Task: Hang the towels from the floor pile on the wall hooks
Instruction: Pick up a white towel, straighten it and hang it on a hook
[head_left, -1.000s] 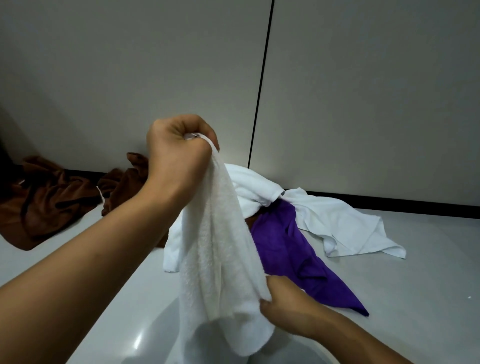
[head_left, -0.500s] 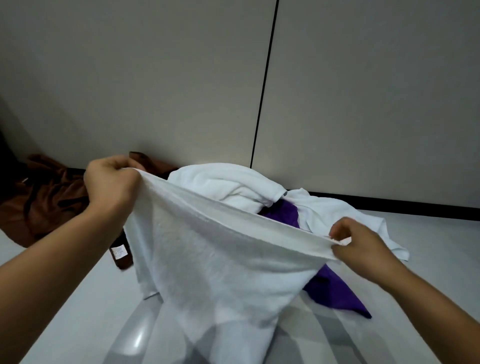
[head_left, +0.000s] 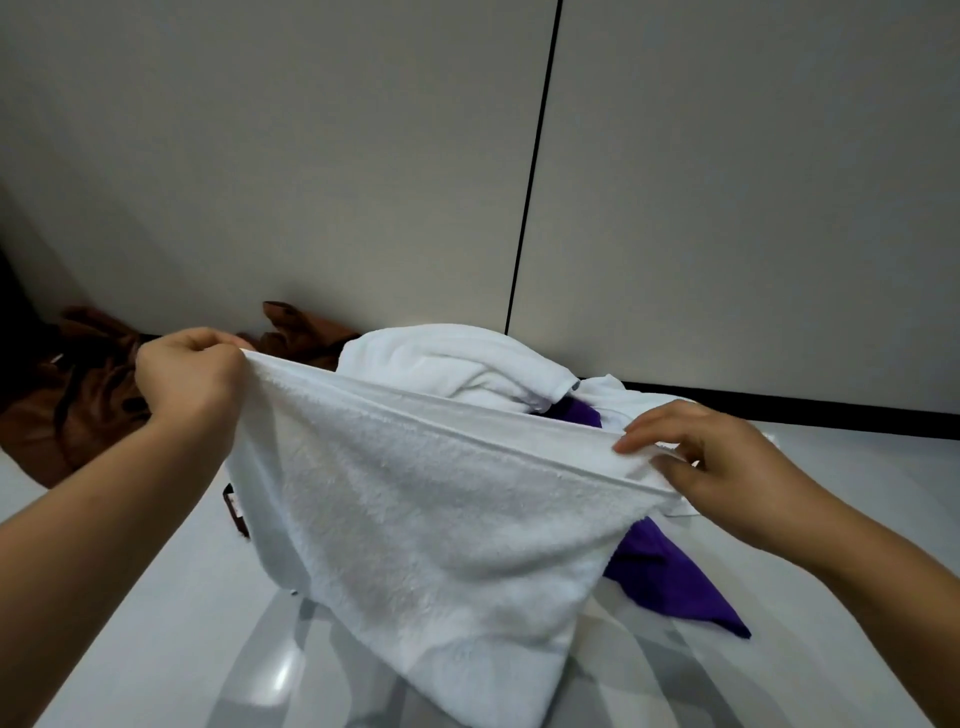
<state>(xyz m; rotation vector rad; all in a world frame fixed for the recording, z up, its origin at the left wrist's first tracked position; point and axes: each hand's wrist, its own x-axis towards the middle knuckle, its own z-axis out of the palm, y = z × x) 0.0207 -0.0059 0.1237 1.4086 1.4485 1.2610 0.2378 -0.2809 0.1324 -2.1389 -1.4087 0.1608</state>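
Between the two hands, up off the floor, hangs the white towel (head_left: 415, 519), its hemmed top edge stretched nearly taut and the body sagging below. Left hand (head_left: 187, 379) has its fingers (head_left: 208, 340) clamped shut on the left corner; right hand (head_left: 727, 467) pinches the hem near the other end, thumb and forefinger closed on the cloth, the rest loosely spread.

To do this well, I'd say keep that edge level, find the middle or a loop along the hem, and lift clear so the tail doesn't drag across the floor (head_left: 130, 623).

Behind the towel sits the remaining pile: a bundled white towel (head_left: 457, 358), a purple towel (head_left: 670, 587) trailing out to the right, and brown towels (head_left: 78, 405) heaped against the wall (head_left: 311, 156). No hooks in view.

A small pale tag (head_left: 234, 501) peeks out on a brown piece beside the held towel; too small to read. No other writing anywhere.
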